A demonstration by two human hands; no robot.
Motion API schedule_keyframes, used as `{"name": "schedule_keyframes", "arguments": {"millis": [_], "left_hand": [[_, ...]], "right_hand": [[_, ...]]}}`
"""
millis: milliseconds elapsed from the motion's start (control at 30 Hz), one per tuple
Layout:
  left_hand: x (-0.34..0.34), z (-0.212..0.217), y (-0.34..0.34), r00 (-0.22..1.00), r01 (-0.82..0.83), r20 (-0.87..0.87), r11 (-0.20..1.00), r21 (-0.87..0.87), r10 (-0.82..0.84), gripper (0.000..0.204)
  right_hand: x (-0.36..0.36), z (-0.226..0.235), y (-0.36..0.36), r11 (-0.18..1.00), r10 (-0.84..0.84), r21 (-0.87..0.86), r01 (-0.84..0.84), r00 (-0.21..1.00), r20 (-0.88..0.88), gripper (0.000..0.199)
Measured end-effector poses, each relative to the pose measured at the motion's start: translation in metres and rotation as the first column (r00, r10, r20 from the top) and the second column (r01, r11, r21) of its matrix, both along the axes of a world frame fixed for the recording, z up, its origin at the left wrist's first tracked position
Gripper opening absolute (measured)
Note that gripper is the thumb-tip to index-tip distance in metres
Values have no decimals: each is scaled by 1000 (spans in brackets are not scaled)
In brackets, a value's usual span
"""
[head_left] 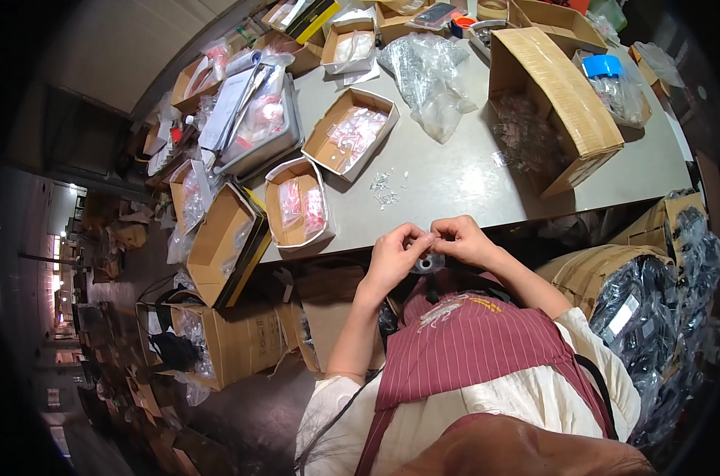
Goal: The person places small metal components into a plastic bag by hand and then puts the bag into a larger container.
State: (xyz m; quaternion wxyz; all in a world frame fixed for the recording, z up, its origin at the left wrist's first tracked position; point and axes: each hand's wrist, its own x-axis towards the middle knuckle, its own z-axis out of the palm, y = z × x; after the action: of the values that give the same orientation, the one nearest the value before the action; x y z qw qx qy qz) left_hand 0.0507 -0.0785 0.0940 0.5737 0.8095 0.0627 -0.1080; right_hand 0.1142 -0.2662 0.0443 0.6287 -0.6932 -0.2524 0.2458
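Note:
Just past the table's near edge, in front of the maroon striped apron, my two hands meet fingertip to fingertip. My left hand is closed in a pinch, thumb against forefinger. My right hand pinches at the same spot from the other side. Whatever is between the fingertips is too small to make out. Right below them shows a greyish round-holed object, partly covered by the hands. On the table beyond lies a loose scatter of small silvery pieces.
Left of the scatter stand a shallow carton of small clear packets and another carton with pink-and-white packets. A tall carton lies open-side toward me on the right. A clear plastic bag rests behind. Wrapped bundles crowd my right side.

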Motion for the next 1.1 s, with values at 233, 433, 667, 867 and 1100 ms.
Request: {"name": "schedule_keyframes", "arguments": {"millis": [233, 433, 667, 867, 1100], "left_hand": [[1, -1, 4, 997, 79, 12, 997, 12, -79, 28], [-1, -15, 12, 997, 28, -68, 976, -216, -43, 23], [-3, -21, 13, 995, -103, -25, 921, -375, 101, 14], [-2, -14, -2, 974, -171, 37, 831, -530, 223, 11], [0, -6, -13, 960, -211, 47, 820, -532, 277, 10]], "right_hand": [[-3, 6, 0, 1000, 25, -4, -25, 999, -48, 24], [-2, 10, 1, 997, 62, -36, -62, 998, -18, 22], [-2, 23, -1, 998, -61, -17, 68, 960, 275, 21], [-11, 26, 5, 994, -101, 73, 82, 947, 306, 26], [-10, 30, 1, 974, -168, 163, 155, 983, 69, 20]]}}
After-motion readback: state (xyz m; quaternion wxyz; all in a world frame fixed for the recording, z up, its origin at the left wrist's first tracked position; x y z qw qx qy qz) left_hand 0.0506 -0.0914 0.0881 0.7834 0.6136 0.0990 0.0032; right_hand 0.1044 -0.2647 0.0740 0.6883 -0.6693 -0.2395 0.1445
